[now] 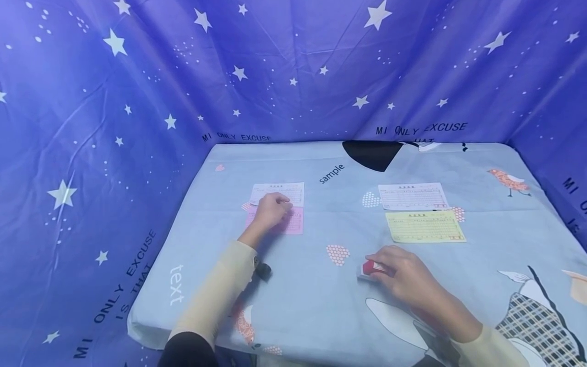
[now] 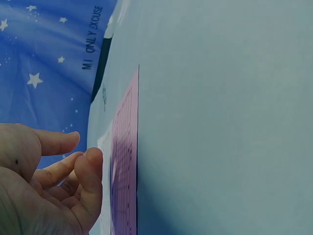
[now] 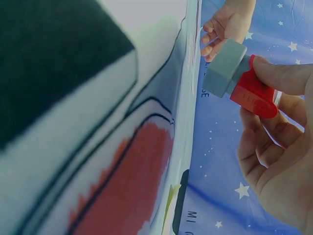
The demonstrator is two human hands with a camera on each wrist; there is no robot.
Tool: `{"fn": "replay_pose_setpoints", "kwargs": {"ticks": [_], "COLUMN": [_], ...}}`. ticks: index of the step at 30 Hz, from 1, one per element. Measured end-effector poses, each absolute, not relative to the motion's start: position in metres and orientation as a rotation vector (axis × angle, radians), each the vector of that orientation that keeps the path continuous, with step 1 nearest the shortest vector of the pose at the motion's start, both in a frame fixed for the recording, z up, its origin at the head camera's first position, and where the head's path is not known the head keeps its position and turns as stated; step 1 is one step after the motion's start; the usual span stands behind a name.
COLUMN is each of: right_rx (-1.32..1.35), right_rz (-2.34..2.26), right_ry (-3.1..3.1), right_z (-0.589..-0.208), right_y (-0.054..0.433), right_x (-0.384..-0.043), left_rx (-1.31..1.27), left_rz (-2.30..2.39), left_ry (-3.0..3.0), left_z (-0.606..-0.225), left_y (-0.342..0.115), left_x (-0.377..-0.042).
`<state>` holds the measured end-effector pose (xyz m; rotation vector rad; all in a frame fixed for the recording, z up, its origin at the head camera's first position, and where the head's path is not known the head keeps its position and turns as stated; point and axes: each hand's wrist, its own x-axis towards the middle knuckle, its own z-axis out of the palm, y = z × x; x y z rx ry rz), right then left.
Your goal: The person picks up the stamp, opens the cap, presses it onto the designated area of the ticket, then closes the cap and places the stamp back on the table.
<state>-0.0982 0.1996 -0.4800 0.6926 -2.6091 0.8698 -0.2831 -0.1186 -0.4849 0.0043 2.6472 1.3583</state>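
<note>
In the head view my left hand [image 1: 273, 210] is over a white printed form [image 1: 297, 191] and a pink one [image 1: 297, 224], partly covering both. Its fingers are loosely bent and hold nothing; the left wrist view shows the thumb apart from the fingertips, beside the pink form [image 2: 128, 152]. My right hand [image 1: 405, 272] grips a red and grey stamp [image 1: 373, 267] low over the cloth, nearer the front. Thumb and fingers pinch the stamp's red body [image 3: 254, 93] in the right wrist view, with its grey block end [image 3: 222, 68] pointing away from the palm.
Ahead of my right hand lie a yellow form [image 1: 426, 227] and, behind it, another white form [image 1: 411, 197]. A pale blue patterned cloth [image 1: 330, 295] covers the table. Purple star-print curtains [image 1: 293, 102] stand at the back and sides. A small dark device [image 1: 263, 271] sits at my left wrist.
</note>
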Motion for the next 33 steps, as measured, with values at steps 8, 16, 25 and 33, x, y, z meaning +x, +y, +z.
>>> {"fn": "replay_pose_setpoints", "kwargs": {"ticks": [8,16,25,33], "right_rx": [0.702,0.704,0.674,0.659], "right_rz": [0.882,0.886,0.876,0.866], "right_ry": [-2.589,-2.566,-2.623,-2.638], "right_z": [-0.481,-0.481,-0.483,-0.484], "right_y": [0.202,0.202,0.205,0.207], "right_x": [-0.099,-0.099,-0.099,-0.099], "left_rx": [-0.026,-0.037,-0.037,-0.017], "left_rz": [1.301,1.241,1.191,1.086], "left_ry": [2.700,2.732,2.800,2.876], "left_z": [-0.482,-0.480,-0.486,-0.488], "left_y": [-0.125,-0.133,-0.138,-0.143], "left_x": [-0.290,-0.298,-0.305,-0.308]}}
